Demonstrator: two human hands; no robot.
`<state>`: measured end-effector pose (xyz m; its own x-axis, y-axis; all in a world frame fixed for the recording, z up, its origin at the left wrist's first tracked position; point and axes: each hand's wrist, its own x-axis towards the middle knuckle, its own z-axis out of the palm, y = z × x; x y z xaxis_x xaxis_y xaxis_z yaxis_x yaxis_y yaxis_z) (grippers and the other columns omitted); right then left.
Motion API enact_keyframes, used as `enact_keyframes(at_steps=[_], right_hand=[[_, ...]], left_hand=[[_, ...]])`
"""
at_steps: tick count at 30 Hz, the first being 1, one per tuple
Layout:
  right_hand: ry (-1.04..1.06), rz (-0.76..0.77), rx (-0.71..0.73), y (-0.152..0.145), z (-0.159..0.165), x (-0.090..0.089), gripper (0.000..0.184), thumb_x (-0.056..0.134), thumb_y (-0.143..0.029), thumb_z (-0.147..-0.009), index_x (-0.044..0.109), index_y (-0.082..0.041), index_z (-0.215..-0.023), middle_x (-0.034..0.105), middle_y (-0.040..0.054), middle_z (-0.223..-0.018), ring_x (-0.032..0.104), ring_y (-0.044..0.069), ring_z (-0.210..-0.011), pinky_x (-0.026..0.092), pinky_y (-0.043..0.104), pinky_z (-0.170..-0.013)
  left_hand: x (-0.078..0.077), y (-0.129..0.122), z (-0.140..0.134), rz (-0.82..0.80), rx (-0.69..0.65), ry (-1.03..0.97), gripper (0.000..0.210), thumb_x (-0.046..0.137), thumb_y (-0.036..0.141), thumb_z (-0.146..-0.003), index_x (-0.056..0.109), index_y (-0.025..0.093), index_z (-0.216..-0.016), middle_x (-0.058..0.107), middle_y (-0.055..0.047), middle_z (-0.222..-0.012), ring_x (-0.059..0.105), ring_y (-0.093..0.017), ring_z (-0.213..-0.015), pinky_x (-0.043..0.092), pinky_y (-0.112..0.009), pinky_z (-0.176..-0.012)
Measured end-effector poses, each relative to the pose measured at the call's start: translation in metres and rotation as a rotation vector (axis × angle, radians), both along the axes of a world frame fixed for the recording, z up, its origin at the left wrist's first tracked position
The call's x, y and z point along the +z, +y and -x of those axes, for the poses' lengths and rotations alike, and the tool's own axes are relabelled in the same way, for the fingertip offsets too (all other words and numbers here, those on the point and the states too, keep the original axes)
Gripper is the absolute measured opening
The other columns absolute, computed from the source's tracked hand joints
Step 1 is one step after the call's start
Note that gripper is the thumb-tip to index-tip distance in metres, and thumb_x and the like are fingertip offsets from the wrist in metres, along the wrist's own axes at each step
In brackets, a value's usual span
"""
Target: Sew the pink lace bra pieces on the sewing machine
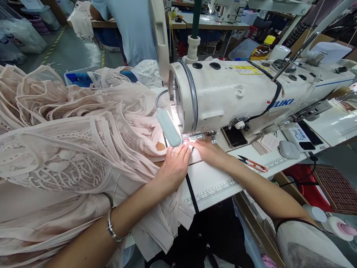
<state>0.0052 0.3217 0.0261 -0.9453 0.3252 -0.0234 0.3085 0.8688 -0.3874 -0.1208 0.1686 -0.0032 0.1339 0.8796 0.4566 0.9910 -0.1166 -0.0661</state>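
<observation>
My left hand (176,160) lies on a pale pink lace-trimmed garment (156,149), its fingers close together and stretched flat toward the needle area of a white sewing machine (214,96). From the other side my right hand (210,152) reaches in under the machine head. Its fingertips hold the garment's edge beside the presser foot (195,137); some of its fingers are hidden. A small pale green lamp (169,127) on a bendy neck lights the spot and partly covers the stitching point.
A large heap of similar garments (50,149) covers the left side. Orange-handled thread snips (253,163), a phone (234,136) and a white earbud case (288,149) lie right of my right forearm. A person in light blue (134,33) is beyond the machine.
</observation>
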Motion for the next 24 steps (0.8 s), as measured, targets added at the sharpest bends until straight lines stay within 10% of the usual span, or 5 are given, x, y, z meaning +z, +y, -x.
enact_keyframes(at_steps=[16,24], right_hand=[[0.019,-0.148,0.012,0.003,0.002,-0.006,0.046,0.038,-0.01,-0.093,0.063,-0.026,-0.128,0.072,0.0047,-0.117,0.064,0.023,-0.101,0.051,0.035,-0.087],[0.066,-0.179,0.01,-0.003,-0.006,-0.01,0.046,0.043,-0.003,-0.088,0.073,-0.025,-0.116,0.071,0.0053,-0.117,0.065,0.022,-0.098,0.05,0.031,-0.075]], left_hand=[[0.0,-0.001,0.001,0.01,0.033,0.004,0.047,0.029,0.0,-0.095,0.056,0.0,-0.134,0.067,-0.022,-0.131,0.06,-0.031,-0.121,0.04,-0.05,-0.103],[0.024,0.0,0.04,0.141,-0.041,-0.073,0.03,0.039,0.0,-0.094,0.064,0.016,-0.088,0.068,-0.008,-0.087,0.061,-0.024,-0.083,0.046,-0.041,-0.09]])
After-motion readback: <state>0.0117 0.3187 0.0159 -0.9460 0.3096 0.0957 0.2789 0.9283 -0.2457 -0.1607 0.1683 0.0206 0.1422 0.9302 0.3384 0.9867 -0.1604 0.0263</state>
